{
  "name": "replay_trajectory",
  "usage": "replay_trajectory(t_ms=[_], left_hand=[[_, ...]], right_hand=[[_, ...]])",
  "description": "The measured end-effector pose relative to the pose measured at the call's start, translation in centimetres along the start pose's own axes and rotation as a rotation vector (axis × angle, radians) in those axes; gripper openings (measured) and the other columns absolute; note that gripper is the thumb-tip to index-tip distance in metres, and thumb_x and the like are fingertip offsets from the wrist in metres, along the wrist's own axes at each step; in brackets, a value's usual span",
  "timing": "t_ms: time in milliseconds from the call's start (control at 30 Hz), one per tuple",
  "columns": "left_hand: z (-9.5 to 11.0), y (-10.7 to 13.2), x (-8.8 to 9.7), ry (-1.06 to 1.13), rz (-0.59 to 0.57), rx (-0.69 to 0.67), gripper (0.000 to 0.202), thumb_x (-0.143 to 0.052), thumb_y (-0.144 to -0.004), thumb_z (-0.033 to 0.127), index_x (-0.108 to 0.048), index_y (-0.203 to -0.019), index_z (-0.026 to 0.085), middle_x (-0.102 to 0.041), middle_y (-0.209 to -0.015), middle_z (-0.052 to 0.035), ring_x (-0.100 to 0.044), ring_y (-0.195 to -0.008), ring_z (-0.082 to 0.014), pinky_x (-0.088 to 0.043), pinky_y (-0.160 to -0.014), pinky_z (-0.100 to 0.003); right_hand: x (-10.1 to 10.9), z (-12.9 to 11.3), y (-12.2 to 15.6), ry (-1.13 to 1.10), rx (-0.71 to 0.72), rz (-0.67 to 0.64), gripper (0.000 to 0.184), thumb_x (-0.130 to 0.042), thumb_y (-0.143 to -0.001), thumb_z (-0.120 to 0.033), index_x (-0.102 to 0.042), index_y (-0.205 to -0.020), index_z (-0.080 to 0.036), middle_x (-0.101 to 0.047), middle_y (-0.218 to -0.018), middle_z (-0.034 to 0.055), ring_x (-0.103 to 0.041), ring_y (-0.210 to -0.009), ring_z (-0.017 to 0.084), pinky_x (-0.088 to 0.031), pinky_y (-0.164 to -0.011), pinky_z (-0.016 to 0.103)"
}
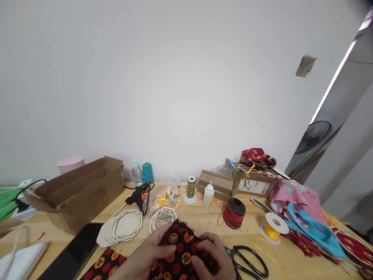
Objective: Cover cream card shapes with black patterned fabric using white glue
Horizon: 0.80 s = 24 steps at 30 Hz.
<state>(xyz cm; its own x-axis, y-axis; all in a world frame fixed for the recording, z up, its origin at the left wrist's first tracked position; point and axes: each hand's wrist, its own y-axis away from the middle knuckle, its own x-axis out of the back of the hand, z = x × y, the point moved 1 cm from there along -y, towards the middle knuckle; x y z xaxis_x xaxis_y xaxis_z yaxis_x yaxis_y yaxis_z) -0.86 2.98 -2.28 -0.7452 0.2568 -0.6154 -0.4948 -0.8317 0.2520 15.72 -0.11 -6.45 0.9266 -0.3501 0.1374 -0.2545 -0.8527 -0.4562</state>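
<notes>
Between my hands is a piece of black fabric (186,258) patterned with red dots and orange-ringed green motifs. My left hand (159,249) grips its left edge, the thumb lying on top. At its right side, my right hand (214,256) pinches the cloth with bent fingers. A second piece of the same patterned fabric (106,262) lies at the lower left, partly under my left forearm. Just right of my right hand are black-handled scissors (250,260). A pale lattice-cut wooden piece (163,218) lies behind my left hand.
Pale octagonal frames (125,225), a black phone (74,252), a glue gun (141,196) and a long cardboard box (84,190) stand left. Behind are a green thread spool (190,188) and a white glue bottle (208,195). Right are red cord (234,213), yellow thread (272,231) and blue ribbon (317,233).
</notes>
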Motion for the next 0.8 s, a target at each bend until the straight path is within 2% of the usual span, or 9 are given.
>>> replay_trajectory(t_ms=[100,267,367,500,633,800], left_hand=[[-0.2,-0.1,0.1,-0.007,-0.006,0.015,0.043,-0.072,-0.054,0.005,-0.065,-0.094,0.019,-0.072,-0.089,-0.0059,-0.061,-0.093,-0.0265,-0.038,-0.091,-0.041],[0.2,0.1,-0.3,-0.094,0.014,0.017,0.026,-0.067,-0.066,0.02,-0.066,-0.091,0.015,-0.073,-0.085,-0.0086,-0.063,-0.088,-0.0257,-0.043,-0.083,-0.038],[0.6,0.2,-0.6,-0.142,0.076,0.021,0.02,-0.061,-0.071,0.027,-0.068,-0.084,0.014,-0.074,-0.08,-0.0083,-0.064,-0.084,-0.0239,-0.043,-0.082,-0.035],[1.0,0.4,-0.6,-0.158,0.15,0.02,0.022,-0.06,-0.071,0.032,-0.069,-0.08,0.014,-0.073,-0.084,-0.0084,-0.064,-0.085,-0.0233,-0.041,-0.086,-0.035],[1.3,0.6,-0.8,-0.158,0.111,0.016,0.023,-0.055,-0.075,0.032,-0.068,-0.081,0.014,-0.073,-0.088,-0.0087,-0.062,-0.089,-0.0229,-0.037,-0.09,-0.036],[1.0,0.2,-0.8,-0.241,0.039,0.022,0.024,-0.06,-0.07,0.034,-0.067,-0.083,0.015,-0.073,-0.081,-0.0076,-0.063,-0.085,-0.0241,-0.039,-0.086,-0.037]], right_hand=[[-0.4,-0.1,-0.1,0.035,-0.018,-0.04,0.007,-0.066,-0.057,-0.026,-0.065,-0.056,-0.02,-0.061,-0.078,0.0062,-0.056,-0.051,0.015,-0.043,-0.048,0.024],[-0.6,-0.2,-0.5,-0.005,-0.104,-0.101,0.013,-0.061,-0.06,-0.026,-0.063,-0.049,-0.019,-0.059,-0.075,0.0067,-0.056,-0.059,0.017,-0.043,-0.054,0.025],[-0.6,-0.5,-0.8,-0.022,-0.137,-0.129,0.014,-0.061,-0.06,-0.026,-0.063,-0.048,-0.019,-0.058,-0.074,0.0057,-0.055,-0.061,0.017,-0.042,-0.055,0.025],[-0.6,-0.8,-1.1,-0.051,-0.157,-0.144,0.017,-0.061,-0.061,-0.028,-0.063,-0.048,-0.017,-0.057,-0.074,0.0061,-0.054,-0.059,0.016,-0.039,-0.05,0.023],[-0.6,-1.2,-1.3,-0.05,-0.127,-0.149,0.015,-0.06,-0.062,-0.024,-0.061,-0.048,-0.018,-0.057,-0.072,0.0055,-0.055,-0.063,0.018,-0.04,-0.056,0.025],[-0.5,-1.7,-1.6,-0.035,-0.142,-0.18,0.017,-0.059,-0.063,-0.026,-0.06,-0.048,-0.017,-0.057,-0.073,0.0058,-0.051,-0.056,0.015,-0.036,-0.048,0.024]])
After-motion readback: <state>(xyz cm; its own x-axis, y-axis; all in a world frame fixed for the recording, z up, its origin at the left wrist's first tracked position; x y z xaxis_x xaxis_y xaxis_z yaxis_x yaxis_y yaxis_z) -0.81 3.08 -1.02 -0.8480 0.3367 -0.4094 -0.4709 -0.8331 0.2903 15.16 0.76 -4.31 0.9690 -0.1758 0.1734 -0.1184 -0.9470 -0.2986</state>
